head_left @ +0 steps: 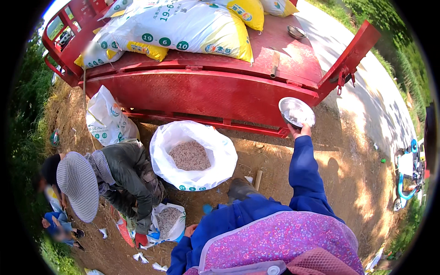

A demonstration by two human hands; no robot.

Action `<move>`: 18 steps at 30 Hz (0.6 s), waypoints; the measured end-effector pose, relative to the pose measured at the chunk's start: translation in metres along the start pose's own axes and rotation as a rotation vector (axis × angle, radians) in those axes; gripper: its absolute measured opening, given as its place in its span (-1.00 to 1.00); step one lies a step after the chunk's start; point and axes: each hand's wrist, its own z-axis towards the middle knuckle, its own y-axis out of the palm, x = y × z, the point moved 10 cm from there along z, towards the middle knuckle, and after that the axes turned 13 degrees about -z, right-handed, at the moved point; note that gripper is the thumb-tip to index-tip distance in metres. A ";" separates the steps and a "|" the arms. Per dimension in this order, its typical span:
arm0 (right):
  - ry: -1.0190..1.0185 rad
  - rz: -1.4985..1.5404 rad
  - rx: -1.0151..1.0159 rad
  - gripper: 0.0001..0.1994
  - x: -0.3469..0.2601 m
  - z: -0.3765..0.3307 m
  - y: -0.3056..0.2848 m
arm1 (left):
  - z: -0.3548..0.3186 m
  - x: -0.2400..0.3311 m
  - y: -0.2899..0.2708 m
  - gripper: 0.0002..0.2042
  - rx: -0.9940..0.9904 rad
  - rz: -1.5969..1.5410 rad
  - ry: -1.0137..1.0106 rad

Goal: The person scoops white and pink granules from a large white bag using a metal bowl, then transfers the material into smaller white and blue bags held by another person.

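My right hand (pixel 302 131), at the end of a blue sleeve, is raised and holds a shallow metal bowl (pixel 296 111) by its near rim, beside the red cart bed (pixel 215 94). Below and to the left stands an open white sack (pixel 160 156) holding pale grain (pixel 189 156). My left hand (pixel 189 229) hangs low by my side, fingers loosely curled, with nothing visible in it. It is near a smaller open bag of grain (pixel 168 220).
A crouching person (pixel 123 174) in a striped hat and red glove bends over the smaller bag at left. Filled white and yellow sacks (pixel 183 27) lie on the cart. Another metal bowl (pixel 296 31) rests on the cart bed. A bicycle (pixel 408 174) stands at right.
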 end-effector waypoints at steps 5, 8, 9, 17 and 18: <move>-0.118 -0.013 0.023 -0.60 -0.103 0.161 0.069 | -0.006 0.035 0.071 -0.46 0.271 0.414 -0.038; -0.224 -0.174 0.049 -0.56 -0.158 0.237 0.101 | -0.048 0.047 0.106 -0.32 0.473 0.157 -0.119; -0.242 -0.260 0.071 -0.55 -0.147 0.249 0.113 | -0.074 0.032 0.108 -0.28 0.610 0.236 -0.164; -0.327 -0.558 0.126 -0.52 -0.132 0.240 0.127 | -0.132 0.015 0.196 -0.65 0.823 -0.314 0.023; -0.345 -0.571 0.129 -0.51 -0.139 0.231 0.125 | -0.136 0.037 0.200 -0.67 0.825 -0.417 0.094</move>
